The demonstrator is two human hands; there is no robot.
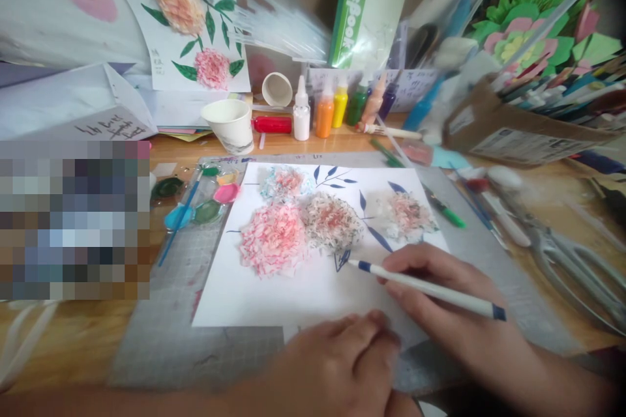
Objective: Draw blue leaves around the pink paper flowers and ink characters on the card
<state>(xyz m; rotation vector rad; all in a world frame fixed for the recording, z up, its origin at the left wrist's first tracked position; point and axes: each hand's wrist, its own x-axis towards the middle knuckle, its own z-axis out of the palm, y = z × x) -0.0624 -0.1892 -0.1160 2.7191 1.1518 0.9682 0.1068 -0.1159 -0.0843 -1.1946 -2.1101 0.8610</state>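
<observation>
A white sheet (274, 293) lies on a grey cutting mat (171, 339), bearing several fluffy pink paper flowers (274, 238) and blue drawn leaves. My right hand (440, 306) is closed on a white marker with a blue tip (425, 287), whose tip touches the paper by a blue leaf below the middle flower. My left hand (337, 358) rests at the sheet's near edge, fingers curled, pressing the paper down.
A paint palette (205, 199) with a blue brush sits left of the sheet. Paper cups (229, 124), coloured paint bottles (325, 114), a green Notebook pack (366, 6), a cardboard box (513, 130), scissors (567, 260) and pens crowd the back and right. A pixelated patch covers the left.
</observation>
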